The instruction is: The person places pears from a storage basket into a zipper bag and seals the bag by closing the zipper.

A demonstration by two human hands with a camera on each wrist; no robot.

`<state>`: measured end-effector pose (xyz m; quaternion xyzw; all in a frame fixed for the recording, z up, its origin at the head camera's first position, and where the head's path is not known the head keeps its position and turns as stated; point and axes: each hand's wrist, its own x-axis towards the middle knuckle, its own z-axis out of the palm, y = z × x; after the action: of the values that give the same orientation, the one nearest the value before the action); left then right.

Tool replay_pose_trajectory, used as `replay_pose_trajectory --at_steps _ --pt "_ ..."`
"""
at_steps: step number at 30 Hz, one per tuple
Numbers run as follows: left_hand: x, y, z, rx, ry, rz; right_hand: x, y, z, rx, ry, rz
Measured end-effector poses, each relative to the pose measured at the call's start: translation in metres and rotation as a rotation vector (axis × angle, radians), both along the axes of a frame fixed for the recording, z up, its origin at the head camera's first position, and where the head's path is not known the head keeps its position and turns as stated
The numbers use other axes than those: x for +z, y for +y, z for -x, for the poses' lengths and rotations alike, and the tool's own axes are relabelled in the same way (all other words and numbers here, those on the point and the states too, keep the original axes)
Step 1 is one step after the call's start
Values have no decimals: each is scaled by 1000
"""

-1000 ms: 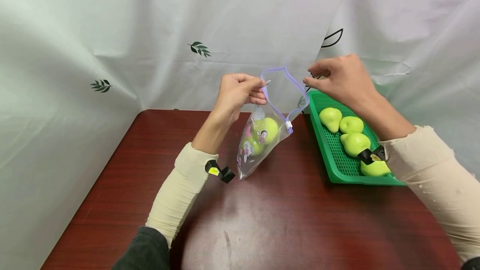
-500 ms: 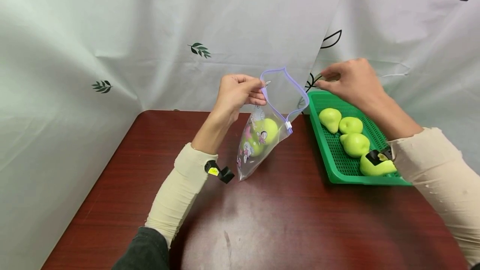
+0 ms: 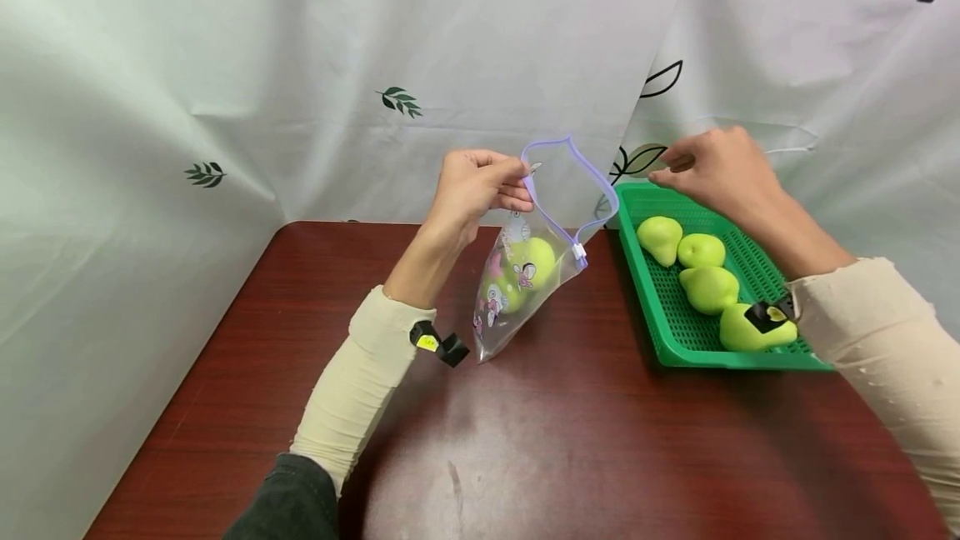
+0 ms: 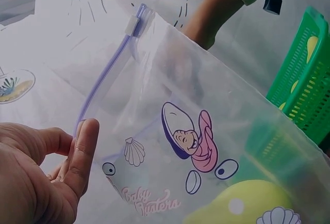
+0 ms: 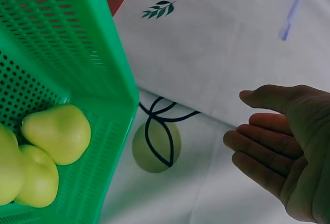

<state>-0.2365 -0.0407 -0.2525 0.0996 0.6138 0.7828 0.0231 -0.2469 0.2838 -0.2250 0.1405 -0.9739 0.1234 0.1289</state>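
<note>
My left hand (image 3: 480, 182) pinches the purple-edged rim of a clear zip bag (image 3: 517, 323) printed with pink cartoon figures. The bag hangs with its mouth spread wide, and its white slider (image 3: 578, 251) sits at the lower right end of the zip. Inside lie green fruits (image 3: 538, 261); in the left wrist view one looks like a pear (image 4: 242, 203). My right hand (image 3: 723, 173) hovers above the back of the green basket, apart from the bag. In the right wrist view its thumb and fingers are spread and hold nothing.
The green plastic basket (image 3: 652, 315) stands at the table's right with several green pears (image 3: 708, 288) in it. A reddish-brown table (image 3: 337, 273) lies below, with a white patterned curtain (image 3: 300, 65) behind and at the sides.
My right hand has drawn away from the bag's mouth, moving right and slightly down over the basket. The left hand and the bag have stayed almost still.
</note>
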Motion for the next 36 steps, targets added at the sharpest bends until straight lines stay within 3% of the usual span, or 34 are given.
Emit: replay_pose_trajectory --at_steps 12,36 --pt "0 0 0 -4 -3 -14 -8 15 0 -9 -20 -75" --pt "0 2 0 -7 13 -8 -35 34 -1 -4 -162 -193"
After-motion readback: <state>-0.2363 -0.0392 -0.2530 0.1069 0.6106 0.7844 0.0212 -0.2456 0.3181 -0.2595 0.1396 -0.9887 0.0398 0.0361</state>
